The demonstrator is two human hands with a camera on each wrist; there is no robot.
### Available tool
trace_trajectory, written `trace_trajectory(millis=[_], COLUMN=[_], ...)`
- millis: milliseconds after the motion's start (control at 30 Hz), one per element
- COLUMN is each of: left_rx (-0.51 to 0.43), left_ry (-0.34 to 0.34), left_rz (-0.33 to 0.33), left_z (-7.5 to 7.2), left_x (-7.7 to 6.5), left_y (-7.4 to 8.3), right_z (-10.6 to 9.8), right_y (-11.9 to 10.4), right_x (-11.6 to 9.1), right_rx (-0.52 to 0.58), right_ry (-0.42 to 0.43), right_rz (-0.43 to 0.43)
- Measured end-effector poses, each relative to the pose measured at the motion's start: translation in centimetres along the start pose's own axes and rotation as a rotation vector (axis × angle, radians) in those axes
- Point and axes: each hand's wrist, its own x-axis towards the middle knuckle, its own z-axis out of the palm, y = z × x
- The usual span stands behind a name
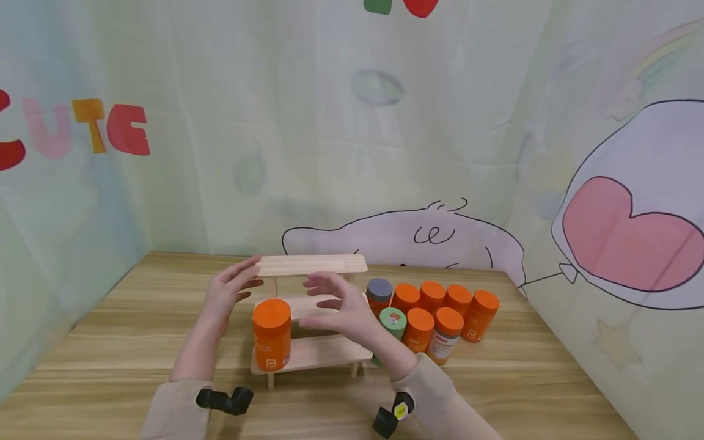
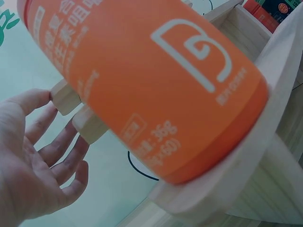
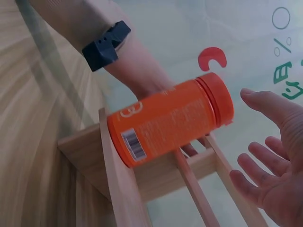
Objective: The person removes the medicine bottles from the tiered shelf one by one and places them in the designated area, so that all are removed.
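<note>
An orange supplement bottle with an orange lid stands upright at the left end of the lowest tier of a small wooden step shelf. My left hand is at the shelf's left side, its fingers loosely bent. In the left wrist view, its fingertips are at the wooden ends of the upper tiers, seemingly touching them. My right hand hovers over the shelf, right of the bottle, thumb and fingers spread and holding nothing. In the right wrist view, a gap shows between that hand and the bottle's lid.
Right of the shelf, several orange-lidded bottles stand grouped on the wooden table. Among them are a grey-lidded bottle and a green-lidded one. A printed curtain hangs behind the table and along its sides.
</note>
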Motion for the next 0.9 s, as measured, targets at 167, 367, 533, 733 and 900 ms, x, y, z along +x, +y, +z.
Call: trace_trajectory(millis=[167,367,533,733,900], left_rx=[-0.002,-0.011,-0.003,-0.003,-0.006], left_ry=[-0.012,-0.022,-0.025,-0.025,-0.020], left_rz=[0.000,0.009,-0.001,-0.006,-0.005], left_z=[0.1,0.2,0.1,0.0,-0.1], left_x=[0.1,-0.1,0.1,0.2,0.2], left_y=[0.1,0.3,0.1,-0.1,-0.2], right_z=[1.6,3.1,4.1,5.3,5.8], right_y=[-0.1,0.1,0.6,1.1,1.3], right_x=[0.4,0.7,0.6,0.6,0.6], right_rx=[0.035,0.068,0.075,0.061,0.054], right_ry=[-0.031,-0.062,-0.060,-0.052,-0.027], right_rz=[0.025,0.032,0.019,0.006,0.020])
